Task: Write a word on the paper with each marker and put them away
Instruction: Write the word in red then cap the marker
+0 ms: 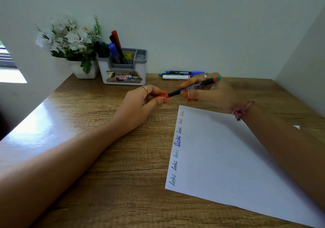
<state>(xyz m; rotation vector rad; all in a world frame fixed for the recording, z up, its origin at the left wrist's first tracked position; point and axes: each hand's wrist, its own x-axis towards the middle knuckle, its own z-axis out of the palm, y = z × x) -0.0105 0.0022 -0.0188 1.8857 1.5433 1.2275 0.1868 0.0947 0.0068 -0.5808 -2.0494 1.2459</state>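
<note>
A black-bodied red marker (190, 87) is held level above the desk between both hands. My left hand (142, 104) pinches its red cap at the left end. My right hand (209, 90) grips the barrel near the red end. The white paper (228, 157) lies below on the right, with the word "loki" written several times along its left edge in green, black, blue and red. Three markers (177, 75) lie against the wall behind my right hand. A grey and white pen holder (123, 72) at the back holds several markers.
A white pot of artificial white flowers (70, 41) stands left of the pen holder. The wooden desk (105, 157) is bounded by white walls at the back and right. A bright window patch shows at far left.
</note>
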